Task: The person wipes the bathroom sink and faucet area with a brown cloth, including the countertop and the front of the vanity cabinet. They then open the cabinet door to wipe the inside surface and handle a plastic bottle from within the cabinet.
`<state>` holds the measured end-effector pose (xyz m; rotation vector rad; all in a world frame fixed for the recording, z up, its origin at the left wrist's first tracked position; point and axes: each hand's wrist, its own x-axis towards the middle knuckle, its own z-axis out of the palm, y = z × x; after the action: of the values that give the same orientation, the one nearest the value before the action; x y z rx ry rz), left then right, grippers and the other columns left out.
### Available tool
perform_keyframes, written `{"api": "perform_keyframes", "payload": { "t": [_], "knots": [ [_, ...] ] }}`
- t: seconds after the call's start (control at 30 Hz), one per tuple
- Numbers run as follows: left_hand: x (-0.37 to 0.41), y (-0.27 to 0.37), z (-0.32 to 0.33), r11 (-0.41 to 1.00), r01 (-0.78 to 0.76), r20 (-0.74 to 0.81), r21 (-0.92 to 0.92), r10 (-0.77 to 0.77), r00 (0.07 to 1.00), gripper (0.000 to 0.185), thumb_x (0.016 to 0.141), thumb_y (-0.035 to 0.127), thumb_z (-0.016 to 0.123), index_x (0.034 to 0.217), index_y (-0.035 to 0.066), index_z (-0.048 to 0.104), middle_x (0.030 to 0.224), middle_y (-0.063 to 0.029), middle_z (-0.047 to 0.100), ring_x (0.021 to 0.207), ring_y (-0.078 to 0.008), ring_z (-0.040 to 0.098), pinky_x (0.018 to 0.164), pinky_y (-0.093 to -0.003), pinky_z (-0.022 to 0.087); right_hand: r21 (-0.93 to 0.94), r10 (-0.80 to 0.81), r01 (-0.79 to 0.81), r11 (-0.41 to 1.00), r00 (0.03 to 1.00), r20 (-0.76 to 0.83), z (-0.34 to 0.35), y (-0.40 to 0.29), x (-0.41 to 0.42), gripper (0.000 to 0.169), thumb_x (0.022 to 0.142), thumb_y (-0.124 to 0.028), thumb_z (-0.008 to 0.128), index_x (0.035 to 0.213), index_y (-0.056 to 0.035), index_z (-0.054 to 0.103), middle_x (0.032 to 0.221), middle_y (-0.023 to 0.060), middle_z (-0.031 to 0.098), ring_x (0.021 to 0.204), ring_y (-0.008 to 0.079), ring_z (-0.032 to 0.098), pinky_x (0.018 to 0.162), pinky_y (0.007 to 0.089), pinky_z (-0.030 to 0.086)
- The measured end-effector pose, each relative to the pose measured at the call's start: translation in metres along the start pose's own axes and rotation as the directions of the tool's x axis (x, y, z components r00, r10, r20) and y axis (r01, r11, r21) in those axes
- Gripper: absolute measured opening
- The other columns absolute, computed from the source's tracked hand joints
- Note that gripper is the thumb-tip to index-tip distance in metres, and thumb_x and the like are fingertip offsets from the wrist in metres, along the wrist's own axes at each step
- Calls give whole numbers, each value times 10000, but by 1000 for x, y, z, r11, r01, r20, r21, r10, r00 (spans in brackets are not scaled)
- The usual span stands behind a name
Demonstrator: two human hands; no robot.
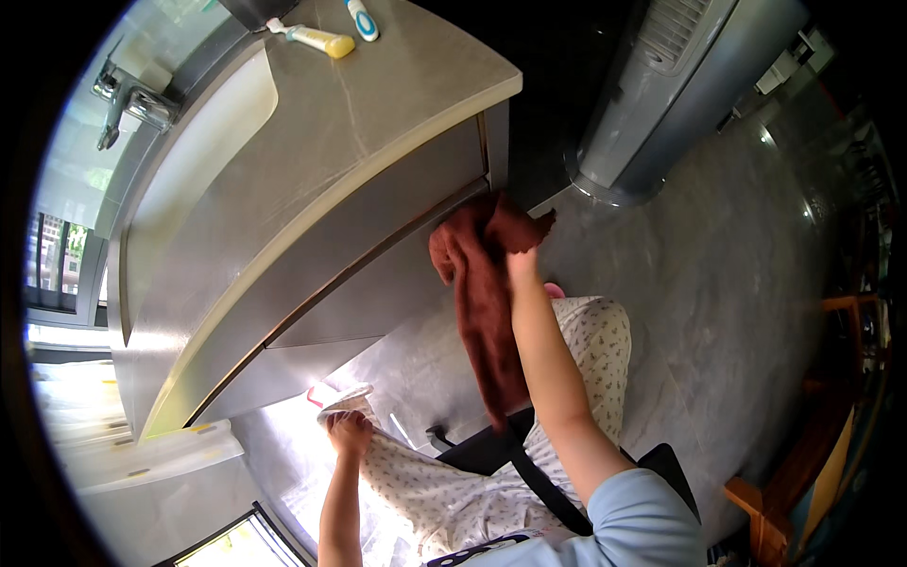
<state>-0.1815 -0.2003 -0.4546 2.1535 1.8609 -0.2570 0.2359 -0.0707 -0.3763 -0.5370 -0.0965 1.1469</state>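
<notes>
A reddish-brown cloth (482, 305), perhaps a towel, hangs in long folds in front of the grey cabinet (418, 191). My right hand (523, 264) grips it near its upper end, with most of the fingers hidden by the fabric. The cloth's lower tip reaches down to a black strap (538, 489) across my lap. On the knee of my patterned trousers (425, 496) rests my left hand (348, 431), its fingers curled over the fabric. Whether those fingers pinch the fabric cannot be made out.
Above the cabinet runs a stone countertop (319, 113) with a basin (205, 156) and a chrome faucet (134, 103). Two electric toothbrushes, one yellow-ended (319, 41) and one blue-and-white (363, 20), lie on it. A tall grey appliance (638, 106) stands beyond; wooden furniture (772, 510) is at right.
</notes>
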Motion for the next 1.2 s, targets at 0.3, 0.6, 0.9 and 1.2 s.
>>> {"api": "perform_keyframes", "payload": {
  "t": [0.3,0.6,0.9,1.2],
  "knots": [
    [-18,2,4,992,37,-6,-120,-38,999,172,696,261,562,755,125,650,840,-25,626,954,-198,522,983,-366,267,80,200,-198,977,980,-13,-126,87,4,518,829,-435,395,450,-87,452,641,124,536,609,252,515,631,422,437],
    [-41,31,5,954,68,236,-292,3,972,144,731,214,552,798,130,648,828,-66,631,831,-220,580,884,-363,364,344,326,-310,886,945,13,-133,102,-5,626,849,-532,299,407,-89,303,434,78,379,412,227,377,422,337,334],
    [4,86,-175,829,-406,-730,-385,-4,683,305,717,-57,528,1018,-15,546,1051,-160,544,943,-326,539,823,-367,425,-672,314,-84,736,922,228,43,64,-109,98,848,-119,426,819,-35,467,656,63,485,513,169,476,439,315,400],
    [24,89,-207,955,-272,-885,-116,24,464,480,707,82,596,1168,36,472,1214,-141,433,1160,-321,370,981,-443,240,-311,239,802,-510,479,845,162,91,-127,357,806,-188,494,1115,-13,461,994,133,491,1076,210,410,906,289,330]
  ]
}}
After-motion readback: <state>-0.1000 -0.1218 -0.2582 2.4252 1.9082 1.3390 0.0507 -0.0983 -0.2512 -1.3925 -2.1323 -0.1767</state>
